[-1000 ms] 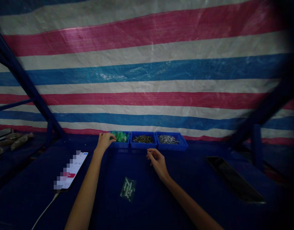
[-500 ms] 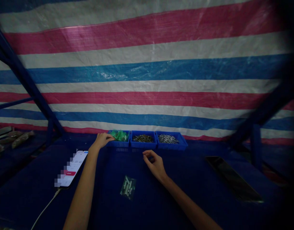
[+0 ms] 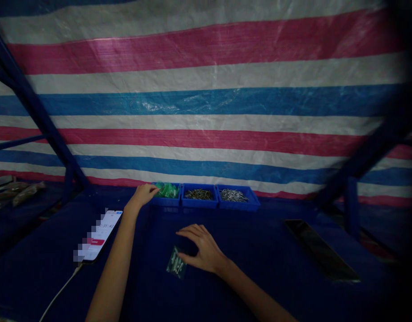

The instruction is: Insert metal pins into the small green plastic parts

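Note:
My left hand [image 3: 144,195] is at the left rim of a blue bin [image 3: 165,202] holding green plastic pieces [image 3: 167,190]. Its fingers reach out towards these pieces; I see nothing clearly held between them. Nearer to me, my right hand [image 3: 203,248] is open over the blue table, fingers spread forward. Its thumb tip meets the right edge of a small clear plastic bag [image 3: 175,264] in the view, with several whitish, stick-like parts inside. Whether the thumb presses on the bag I cannot tell.
Beside the green pieces stand a blue bin of brownish screws [image 3: 198,194] and one of silvery screws [image 3: 233,196]. A lit phone [image 3: 101,237] with a white cable [image 3: 60,290] lies left; a dark flat device [image 3: 321,250] lies right. Striped sheeting [image 3: 206,103] hangs behind.
My right hand has moved left and nearer to me, from below the bins to the small bag, and its curled fingers have spread. My left hand has hardly moved.

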Tool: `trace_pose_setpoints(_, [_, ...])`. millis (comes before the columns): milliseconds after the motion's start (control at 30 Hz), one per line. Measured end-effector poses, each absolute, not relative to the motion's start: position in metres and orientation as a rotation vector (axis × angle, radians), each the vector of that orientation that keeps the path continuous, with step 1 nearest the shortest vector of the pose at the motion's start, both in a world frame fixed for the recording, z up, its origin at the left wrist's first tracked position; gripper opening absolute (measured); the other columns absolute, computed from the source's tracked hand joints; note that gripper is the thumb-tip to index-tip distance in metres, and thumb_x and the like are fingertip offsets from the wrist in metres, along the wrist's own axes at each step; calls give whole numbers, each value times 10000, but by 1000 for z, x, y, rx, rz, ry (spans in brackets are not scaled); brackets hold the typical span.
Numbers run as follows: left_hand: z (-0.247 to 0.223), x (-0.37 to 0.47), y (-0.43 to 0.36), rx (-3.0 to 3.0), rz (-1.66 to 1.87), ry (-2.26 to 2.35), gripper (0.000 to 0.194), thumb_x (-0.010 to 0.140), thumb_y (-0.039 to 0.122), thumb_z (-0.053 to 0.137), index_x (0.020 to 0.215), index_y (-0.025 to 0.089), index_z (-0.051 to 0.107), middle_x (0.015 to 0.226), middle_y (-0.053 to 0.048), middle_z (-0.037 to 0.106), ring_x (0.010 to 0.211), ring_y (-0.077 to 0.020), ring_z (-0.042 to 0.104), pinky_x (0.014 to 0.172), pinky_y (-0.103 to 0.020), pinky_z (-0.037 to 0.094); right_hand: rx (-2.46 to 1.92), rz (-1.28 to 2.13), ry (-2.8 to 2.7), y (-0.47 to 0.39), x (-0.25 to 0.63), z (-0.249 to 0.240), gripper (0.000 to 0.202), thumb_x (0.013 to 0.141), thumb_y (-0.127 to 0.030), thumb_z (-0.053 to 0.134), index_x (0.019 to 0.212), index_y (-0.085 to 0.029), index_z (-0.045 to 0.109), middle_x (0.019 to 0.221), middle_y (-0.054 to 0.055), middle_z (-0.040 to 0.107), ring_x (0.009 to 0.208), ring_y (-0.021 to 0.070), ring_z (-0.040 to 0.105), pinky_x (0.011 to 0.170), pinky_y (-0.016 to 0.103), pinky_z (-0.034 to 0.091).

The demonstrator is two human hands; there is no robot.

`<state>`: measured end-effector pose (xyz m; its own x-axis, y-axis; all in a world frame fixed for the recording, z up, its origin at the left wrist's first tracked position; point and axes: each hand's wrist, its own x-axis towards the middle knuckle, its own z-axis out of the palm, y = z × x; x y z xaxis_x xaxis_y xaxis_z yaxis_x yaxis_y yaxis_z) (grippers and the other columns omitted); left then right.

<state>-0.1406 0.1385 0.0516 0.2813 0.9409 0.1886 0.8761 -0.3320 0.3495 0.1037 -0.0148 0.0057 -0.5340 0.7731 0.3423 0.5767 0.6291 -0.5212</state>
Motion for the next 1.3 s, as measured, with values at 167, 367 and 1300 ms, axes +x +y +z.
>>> trace_pose_setpoints(167, [62, -139, 137, 2358, 722, 1635, 327, 805, 336, 428, 920, 143, 666, 940, -86, 677, 876, -221, 601, 771, -289, 421, -1017, 610, -2329, -22, 94, 4, 536, 668, -448, 652, 1153, -256, 530, 1055, 54, 602, 1027, 230, 494, 925, 378, 285])
trace_pose_setpoints(367, [79, -111, 123, 2336, 843, 1416, 330, 801, 370, 447, 859, 127, 663, 877, -63, 679, 827, -181, 597, 757, -261, 429, -993, 708, -2031, -11, 101, -4, 430, 690, -334, 658, 1102, -266, 557, 991, 39, 590, 915, 191, 546, 820, 336, 403])
trace_pose_setpoints(1300, [27, -27, 106, 1802, 572, 799, 243, 710, 331, 617, 818, 123, 553, 608, 6, 590, 544, -93, 565, 569, -223, 427, -1102, 1226, -1051, 39, 151, -19, 330, 623, -372, 669, 884, -170, 651, 846, 47, 656, 710, 165, 606, 399, 168, 420])
